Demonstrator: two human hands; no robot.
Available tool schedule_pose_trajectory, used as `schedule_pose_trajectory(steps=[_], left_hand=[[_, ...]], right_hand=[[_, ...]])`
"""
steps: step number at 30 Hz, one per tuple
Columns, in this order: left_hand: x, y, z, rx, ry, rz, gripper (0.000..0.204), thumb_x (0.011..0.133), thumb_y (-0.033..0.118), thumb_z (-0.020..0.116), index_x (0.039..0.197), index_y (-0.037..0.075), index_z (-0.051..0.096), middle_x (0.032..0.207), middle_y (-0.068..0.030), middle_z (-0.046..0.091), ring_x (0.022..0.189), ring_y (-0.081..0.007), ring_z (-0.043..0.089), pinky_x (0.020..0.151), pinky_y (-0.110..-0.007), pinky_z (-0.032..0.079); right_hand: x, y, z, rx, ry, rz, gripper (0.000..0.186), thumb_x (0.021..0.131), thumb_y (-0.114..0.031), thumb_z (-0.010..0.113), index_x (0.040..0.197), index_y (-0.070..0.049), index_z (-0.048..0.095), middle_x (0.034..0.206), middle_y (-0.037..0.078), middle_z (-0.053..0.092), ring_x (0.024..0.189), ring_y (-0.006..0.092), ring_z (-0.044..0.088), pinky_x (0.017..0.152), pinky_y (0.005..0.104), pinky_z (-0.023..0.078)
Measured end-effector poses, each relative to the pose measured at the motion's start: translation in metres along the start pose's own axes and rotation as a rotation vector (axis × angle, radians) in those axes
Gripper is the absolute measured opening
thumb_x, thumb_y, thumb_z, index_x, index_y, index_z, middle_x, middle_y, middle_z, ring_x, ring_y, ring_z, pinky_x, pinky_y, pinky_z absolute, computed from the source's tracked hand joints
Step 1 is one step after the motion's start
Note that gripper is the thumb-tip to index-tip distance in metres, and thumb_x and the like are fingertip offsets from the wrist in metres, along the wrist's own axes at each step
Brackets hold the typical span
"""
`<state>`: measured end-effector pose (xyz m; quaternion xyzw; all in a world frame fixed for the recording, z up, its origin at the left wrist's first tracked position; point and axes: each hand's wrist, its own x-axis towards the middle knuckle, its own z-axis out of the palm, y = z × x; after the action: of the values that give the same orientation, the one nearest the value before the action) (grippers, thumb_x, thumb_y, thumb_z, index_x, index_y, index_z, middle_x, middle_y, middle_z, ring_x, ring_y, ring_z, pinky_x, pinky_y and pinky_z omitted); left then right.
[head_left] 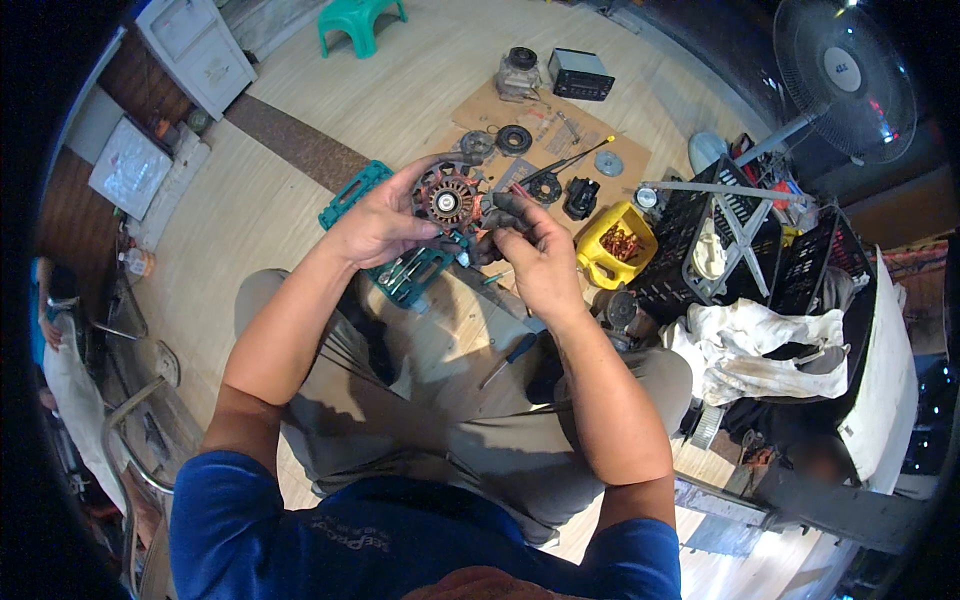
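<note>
A round motor part with copper windings and a metal centre (448, 203) is held up over the floor, between my hands. My left hand (385, 225) is wrapped around its left side, the blackened fingers reaching over the top and the thumb below. At its right edge, my right hand (540, 262) has its dirty fingers curled against the part; the fingertips partly blend with dark pieces there. Below and behind the part lies an open green tool case (415, 280) with shiny tools inside. A screwdriver (510, 360) rests on the floor between my legs.
Cardboard (590, 130) carries dark round parts and a long thin tool. To the right stand a cut yellow jug (632, 235) of small fasteners, black crates (745, 235), a white cloth (765, 350) and a fan (842, 70). A green stool (352, 25) stands far off.
</note>
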<state>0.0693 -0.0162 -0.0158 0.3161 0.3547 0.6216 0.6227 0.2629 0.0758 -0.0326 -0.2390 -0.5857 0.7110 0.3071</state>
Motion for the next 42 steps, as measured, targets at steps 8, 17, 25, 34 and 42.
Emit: schedule_pose_trajectory(steps=[8, 17, 25, 34, 42], left_hand=[[0.003, 0.008, 0.006, 0.177, -0.068, -0.001, 0.092, 0.063, -0.006, 0.071, 0.144, 0.001, 0.028, 0.132, -0.0133, 0.051, 0.122, -0.0251, 0.052, 0.107, -0.037, 0.039], [0.01, -0.006, -0.014, 0.105, 0.009, 0.011, 0.077, 0.069, -0.004, 0.068, 0.139, -0.002, 0.036, 0.13, -0.0155, 0.053, 0.119, -0.0266, 0.055, 0.102, -0.041, 0.045], [0.015, -0.014, -0.01, 0.023, 0.023, 0.095, 0.061, 0.079, -0.004, 0.057, 0.136, -0.005, 0.037, 0.127, -0.0187, 0.055, 0.115, -0.0275, 0.058, 0.1, -0.04, 0.047], [0.014, -0.019, -0.014, 0.013, 0.042, 0.095, 0.059, 0.081, 0.004, 0.057, 0.137, -0.001, 0.039, 0.123, -0.0124, 0.058, 0.113, -0.023, 0.057, 0.098, -0.037, 0.046], [0.014, -0.025, -0.014, -0.139, -0.058, 0.057, 0.057, 0.088, 0.004, 0.051, 0.141, 0.001, 0.033, 0.129, -0.0169, 0.055, 0.115, -0.0264, 0.058, 0.098, -0.042, 0.047]], right_hand=[[-0.004, -0.007, 0.006, -0.032, -0.009, 0.079, 0.029, 0.088, -0.003, 0.063, 0.115, 0.003, 0.056, 0.088, 0.001, 0.064, 0.074, 0.0046, 0.058, 0.066, 0.021, 0.049], [-0.002, 0.0, 0.009, -0.009, 0.02, 0.071, 0.021, 0.09, -0.003, 0.061, 0.109, 0.002, 0.056, 0.088, 0.004, 0.064, 0.069, 0.0082, 0.06, 0.059, 0.0226, 0.051], [-0.001, 0.007, 0.014, 0.197, 0.098, 0.201, 0.016, 0.092, -0.004, 0.059, 0.107, 0.002, 0.055, 0.089, 0.008, 0.063, 0.069, 0.0143, 0.062, 0.06, 0.0274, 0.056], [-0.001, 0.014, 0.022, 0.29, 0.133, 0.228, 0.02, 0.089, -0.005, 0.062, 0.107, 0.003, 0.056, 0.086, 0.011, 0.066, 0.067, 0.0177, 0.063, 0.061, 0.0305, 0.055], [0.0, 0.014, 0.022, 0.256, 0.152, 0.185, 0.019, 0.089, -0.004, 0.063, 0.104, 0.003, 0.056, 0.085, 0.011, 0.066, 0.067, 0.0169, 0.063, 0.061, 0.0297, 0.055]])
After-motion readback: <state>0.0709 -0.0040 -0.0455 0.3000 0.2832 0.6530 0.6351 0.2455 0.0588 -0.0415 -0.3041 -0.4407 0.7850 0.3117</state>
